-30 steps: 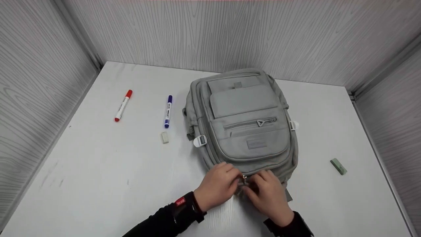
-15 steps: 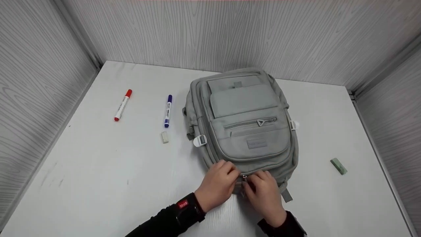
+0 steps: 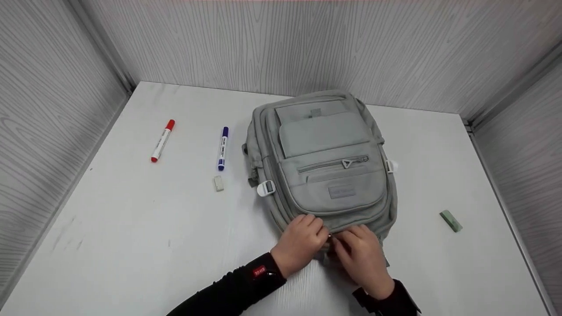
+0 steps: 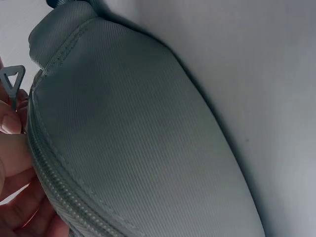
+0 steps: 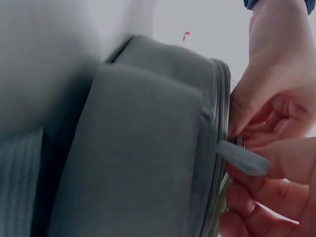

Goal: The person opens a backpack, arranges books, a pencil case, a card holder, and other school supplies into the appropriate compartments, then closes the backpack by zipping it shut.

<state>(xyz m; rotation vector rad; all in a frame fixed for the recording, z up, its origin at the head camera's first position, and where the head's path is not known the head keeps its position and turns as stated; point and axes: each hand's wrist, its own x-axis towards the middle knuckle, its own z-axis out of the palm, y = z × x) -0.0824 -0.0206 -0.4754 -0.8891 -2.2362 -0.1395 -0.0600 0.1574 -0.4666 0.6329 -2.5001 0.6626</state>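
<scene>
A grey-green backpack (image 3: pixel 327 131) lies on its back on the white table, its near end toward me. My left hand (image 3: pixel 300 243) grips the fabric edge at that end, beside the zipper, fingers curled. Close to its right, my right hand (image 3: pixel 362 254) pinches a zipper pull (image 5: pixel 244 158) between thumb and fingers. In the left wrist view a pull with a triangular end (image 4: pixel 13 76) stands up near fingertips, and the zipper track (image 4: pixel 64 195) curves along the bag's edge. Both hands partly hide the zipper in the head view.
To the left lie a red marker (image 3: pixel 163 141), a blue marker (image 3: pixel 223 148) and a small white eraser (image 3: pixel 218 183). A green eraser-like block (image 3: pixel 451 220) lies at the right. Wood-patterned walls (image 3: pixel 281 44) bound the table at the back and sides.
Both hands have shifted slightly right along the bag's near edge, the zipper between them. The backpack's position on the table is nearly the same.
</scene>
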